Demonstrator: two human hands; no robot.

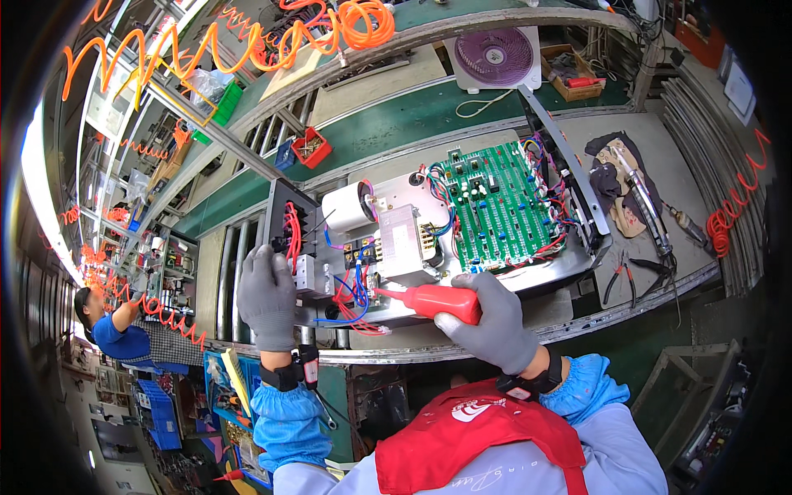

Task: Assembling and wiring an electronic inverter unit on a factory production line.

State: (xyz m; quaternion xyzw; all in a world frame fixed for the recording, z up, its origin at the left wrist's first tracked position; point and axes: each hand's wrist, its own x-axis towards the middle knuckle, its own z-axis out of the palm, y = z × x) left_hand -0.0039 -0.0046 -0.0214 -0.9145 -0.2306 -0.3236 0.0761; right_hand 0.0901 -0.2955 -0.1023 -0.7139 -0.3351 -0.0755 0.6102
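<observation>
An open electrical chassis [528, 283] lies in front of me, with a green circuit board [495, 206], a silver transformer [402, 239] and a white cylinder [342, 208] inside. My right hand [497, 326], in a grey glove, is closed round a red squeeze bottle [445, 304]. The bottle's thin nozzle points left at the blue and red wires [353, 290] near the chassis's front. My left hand [268, 299], also gloved, is closed over the edge of the dark side panel [285, 196], next to a grey terminal block [309, 275]. Its fingertips are partly hidden.
Pliers [620, 276] and a soldering iron [686, 223] lie right of the chassis by a dark cloth [606, 177]. Beyond stand a purple fan [495, 56] and a red parts bin [312, 148]. Orange coiled hoses [363, 25] hang overhead. Another person [120, 330] is at far left.
</observation>
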